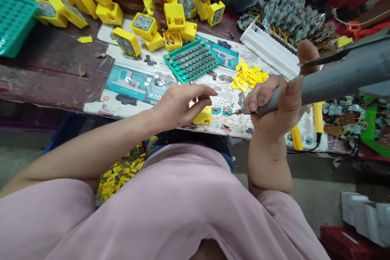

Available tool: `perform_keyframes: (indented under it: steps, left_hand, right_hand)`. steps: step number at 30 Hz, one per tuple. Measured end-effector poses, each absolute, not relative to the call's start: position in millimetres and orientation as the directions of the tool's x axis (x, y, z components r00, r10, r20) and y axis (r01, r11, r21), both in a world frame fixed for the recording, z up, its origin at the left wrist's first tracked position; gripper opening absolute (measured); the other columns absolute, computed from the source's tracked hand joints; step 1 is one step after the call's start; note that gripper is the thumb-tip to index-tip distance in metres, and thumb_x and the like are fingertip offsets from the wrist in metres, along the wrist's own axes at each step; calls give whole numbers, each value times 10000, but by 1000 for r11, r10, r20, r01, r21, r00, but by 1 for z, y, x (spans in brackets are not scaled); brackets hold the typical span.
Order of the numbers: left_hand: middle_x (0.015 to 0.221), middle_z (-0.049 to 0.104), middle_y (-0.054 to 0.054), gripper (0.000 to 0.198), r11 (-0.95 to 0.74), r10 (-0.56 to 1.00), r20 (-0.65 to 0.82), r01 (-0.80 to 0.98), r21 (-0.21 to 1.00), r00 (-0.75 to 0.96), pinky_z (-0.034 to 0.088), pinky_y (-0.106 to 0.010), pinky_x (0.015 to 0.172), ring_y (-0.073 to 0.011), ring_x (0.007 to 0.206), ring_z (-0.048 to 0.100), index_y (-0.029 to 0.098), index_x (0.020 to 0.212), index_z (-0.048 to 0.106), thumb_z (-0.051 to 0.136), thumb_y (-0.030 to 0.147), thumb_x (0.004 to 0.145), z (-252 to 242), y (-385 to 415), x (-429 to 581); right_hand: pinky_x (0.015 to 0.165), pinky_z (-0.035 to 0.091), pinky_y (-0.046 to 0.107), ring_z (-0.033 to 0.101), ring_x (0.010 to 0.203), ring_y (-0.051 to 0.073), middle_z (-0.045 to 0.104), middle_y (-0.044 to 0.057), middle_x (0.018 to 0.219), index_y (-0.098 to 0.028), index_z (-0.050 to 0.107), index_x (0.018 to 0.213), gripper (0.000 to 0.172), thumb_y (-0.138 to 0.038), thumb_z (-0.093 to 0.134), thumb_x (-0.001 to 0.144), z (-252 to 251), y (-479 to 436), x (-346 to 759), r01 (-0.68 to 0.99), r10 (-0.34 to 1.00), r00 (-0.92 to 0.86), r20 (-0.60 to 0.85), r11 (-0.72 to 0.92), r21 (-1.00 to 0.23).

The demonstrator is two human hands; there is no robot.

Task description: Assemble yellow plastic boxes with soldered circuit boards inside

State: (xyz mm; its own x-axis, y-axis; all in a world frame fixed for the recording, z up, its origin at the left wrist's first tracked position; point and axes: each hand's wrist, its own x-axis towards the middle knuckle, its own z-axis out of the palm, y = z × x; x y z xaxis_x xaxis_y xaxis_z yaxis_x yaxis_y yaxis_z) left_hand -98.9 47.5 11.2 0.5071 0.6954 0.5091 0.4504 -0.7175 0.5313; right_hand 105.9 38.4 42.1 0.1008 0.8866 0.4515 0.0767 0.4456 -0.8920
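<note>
My right hand [274, 103] is closed around a grey electric screwdriver [329, 81], its tip pointing left near the table's front edge. My left hand [183, 103] rests over a small yellow plastic housing [204, 116] on the printed paper, thumb against the part and fingers loosely curved above it. Whether it grips the housing I cannot tell. The tool's tip sits a little to the right of that part. A green tray [191, 60] of small round cells lies just beyond my left hand.
Many yellow housings [146, 28] are piled at the back. Small yellow clips [248, 76] lie beside a white rack [269, 50]. Circuit boards with wires [289, 18] fill the back right. A teal tray [15, 22] sits far left. More yellow parts [122, 170] rest below the table.
</note>
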Motion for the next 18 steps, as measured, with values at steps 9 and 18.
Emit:
perform_keyframes:
  steps: [9,18]
  left_hand:
    - [814,712,14,304,-754,655,650,385,533,384,503,-238,781,-126,794,646,164,1203,581,616,110,905,-23,10,-88]
    - [859,735,26,494,-797,596,725,366,481,345,489,-238,795,-121,802,648,236,1385,486,600,105,923,-22,2,-85]
  right_hand:
    - [389,369,285,364,327,121,385,-112,520,-422,75,1514,932,-866,447,783,63,21,73,143,920,3,393,388,-910]
    - [387,398,308,400,348,125,371,-66,437,-281,404,609,593,-838,544,754,73,12,61,-20,954,-36,297,297,-955]
